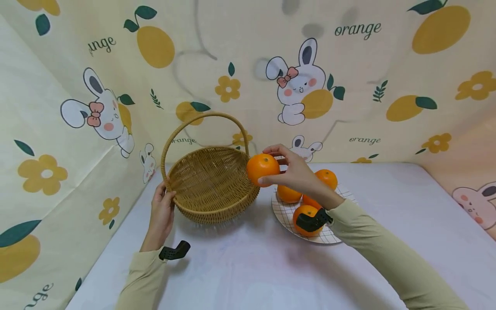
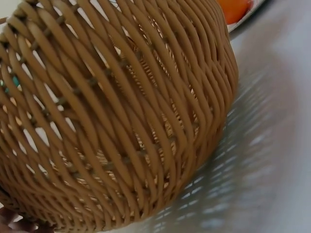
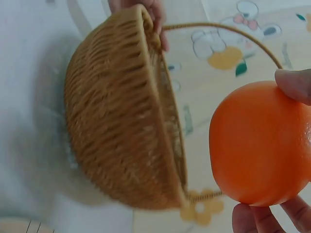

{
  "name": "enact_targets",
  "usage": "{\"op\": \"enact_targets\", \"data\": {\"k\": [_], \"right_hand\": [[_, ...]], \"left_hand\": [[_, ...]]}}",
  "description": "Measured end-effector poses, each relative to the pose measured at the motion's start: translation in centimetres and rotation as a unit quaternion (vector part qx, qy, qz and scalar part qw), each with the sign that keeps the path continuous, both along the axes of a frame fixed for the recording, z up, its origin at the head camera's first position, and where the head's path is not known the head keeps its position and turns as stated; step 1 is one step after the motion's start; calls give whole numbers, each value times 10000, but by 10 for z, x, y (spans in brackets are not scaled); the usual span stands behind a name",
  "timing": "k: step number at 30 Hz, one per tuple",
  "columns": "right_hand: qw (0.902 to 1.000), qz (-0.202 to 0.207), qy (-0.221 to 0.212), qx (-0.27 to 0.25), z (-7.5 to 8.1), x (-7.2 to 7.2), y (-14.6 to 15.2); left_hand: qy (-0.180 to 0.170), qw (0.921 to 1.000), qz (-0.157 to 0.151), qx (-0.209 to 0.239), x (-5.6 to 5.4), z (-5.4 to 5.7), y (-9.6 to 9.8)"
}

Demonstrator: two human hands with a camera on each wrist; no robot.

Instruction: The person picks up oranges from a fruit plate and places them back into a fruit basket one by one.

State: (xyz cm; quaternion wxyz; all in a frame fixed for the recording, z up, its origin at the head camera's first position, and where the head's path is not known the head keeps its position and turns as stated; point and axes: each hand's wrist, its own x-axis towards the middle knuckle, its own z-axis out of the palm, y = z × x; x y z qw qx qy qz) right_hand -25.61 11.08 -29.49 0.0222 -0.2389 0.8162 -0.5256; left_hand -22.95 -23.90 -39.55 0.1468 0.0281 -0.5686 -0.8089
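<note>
A round wicker basket (image 1: 211, 185) with an arched handle stands tilted on the table, its hollow facing me; no fruit shows inside. My left hand (image 1: 160, 213) grips its left rim at the foot of the handle. In the left wrist view the woven side (image 2: 121, 111) fills most of the picture. Just off the basket's right rim, my right hand (image 1: 298, 172) holds an orange (image 1: 261, 170) in the air between thumb and fingers. The right wrist view shows this orange (image 3: 257, 145) up close, beside the basket (image 3: 112, 111).
To the right lies a round plate (image 1: 329, 237) with a grid pattern. Several more oranges (image 1: 327, 177) rest on it, partly hidden by the right arm. A white cloth (image 1: 232, 275) covers the table, and a printed curtain (image 1: 248, 51) with rabbits and oranges hangs behind.
</note>
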Motion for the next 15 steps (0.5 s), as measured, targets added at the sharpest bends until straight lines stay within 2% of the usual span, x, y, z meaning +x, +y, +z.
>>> {"op": "enact_targets", "data": {"k": [10,15], "right_hand": [[9991,348,95,228,14,-18,-53],[9985,467,170,236,16,-27,-75]], "left_hand": [[42,9987,-51,-502,-1,1,-7],[-88,9975,97,-700,-3,2,-8]]}}
